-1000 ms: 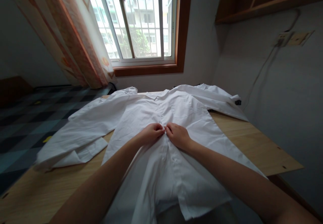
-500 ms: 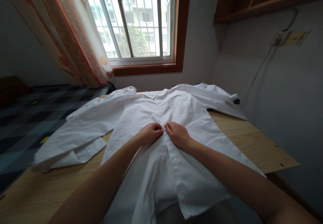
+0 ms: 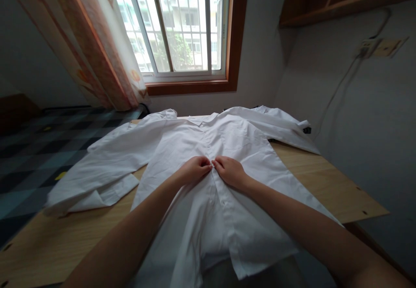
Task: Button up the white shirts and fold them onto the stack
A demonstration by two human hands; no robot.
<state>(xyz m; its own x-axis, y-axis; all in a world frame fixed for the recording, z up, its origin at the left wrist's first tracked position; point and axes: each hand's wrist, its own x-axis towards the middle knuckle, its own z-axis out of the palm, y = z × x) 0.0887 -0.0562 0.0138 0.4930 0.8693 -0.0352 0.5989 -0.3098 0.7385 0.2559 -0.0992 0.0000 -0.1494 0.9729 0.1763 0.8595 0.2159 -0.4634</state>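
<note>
A white long-sleeved shirt (image 3: 240, 136) lies front side up across a wooden table, its collar toward the window and its sleeves spread to both sides. At the middle of its front, my left hand (image 3: 196, 169) pinches one edge of the placket. Close beside it, my right hand (image 3: 229, 171) pinches the other edge, the fingertips of both nearly touching. Below my hands the two front panels hang apart over the near table edge, with small buttons on the strip. What lies between the fingertips is too small to make out.
The wooden table (image 3: 325, 175) shows at the right and lower left. A bed with a checked cover (image 3: 22, 162) adjoins at the left. Behind are a curtain (image 3: 97, 50) and a window (image 3: 182, 32). A cable (image 3: 338, 89) hangs from a wall socket (image 3: 368, 48) beneath a shelf (image 3: 351, 8).
The camera view has shifted slightly. Both hands keep their pinch on the shirt front at nearly the same spot, and the shirt lies as before.
</note>
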